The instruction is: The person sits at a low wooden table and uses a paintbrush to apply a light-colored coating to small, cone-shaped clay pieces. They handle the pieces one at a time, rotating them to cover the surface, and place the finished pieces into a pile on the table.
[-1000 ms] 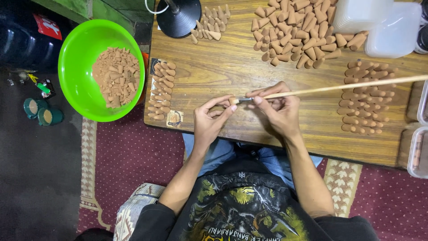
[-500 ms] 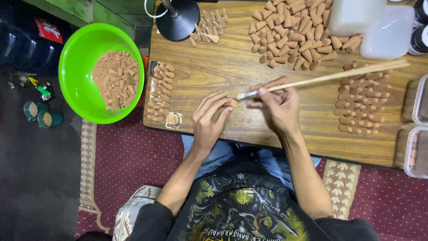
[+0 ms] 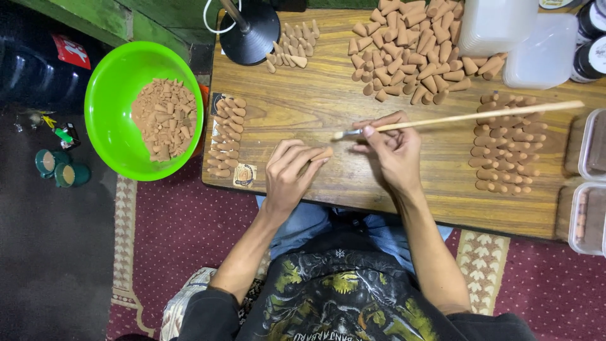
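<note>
So we're looking straight down at a wooden plank counter [image 3: 328, 107], and our left hand [image 3: 287, 177] has its grip pinched around one small tan clay-coloured cone [image 3: 323, 154], held just above the wood near the middle of the counter. Our right hand [image 3: 394, 151] sits right beside it at about 3 o'clock, grip clenched on a long thin wooden stick with a pale tip [image 3: 467, 117]; the stick runs off toward 2 o'clock and its tip points back toward the cone, close to it but we can't tell if it touches. Around us there's plenty more of the same stuff: a loose heap of tan cones [image 3: 416, 50] at 12 o'clock, a neater batch laid in rows [image 3: 505, 145] at 3 o'clock under the far end of the stick, a short double row [image 3: 226, 136] at 9 o'clock near the counter's edge, and a little cluster [image 3: 291, 44] at 11 o'clock next to a black round lamp base [image 3: 252, 31]. Off the counter at 9 o'clock sits a bright green plastic bowl [image 3: 110, 88] with a pile of cones in it. Clear plastic tubs [image 3: 524, 38] sit at 1 o'clock.
</note>
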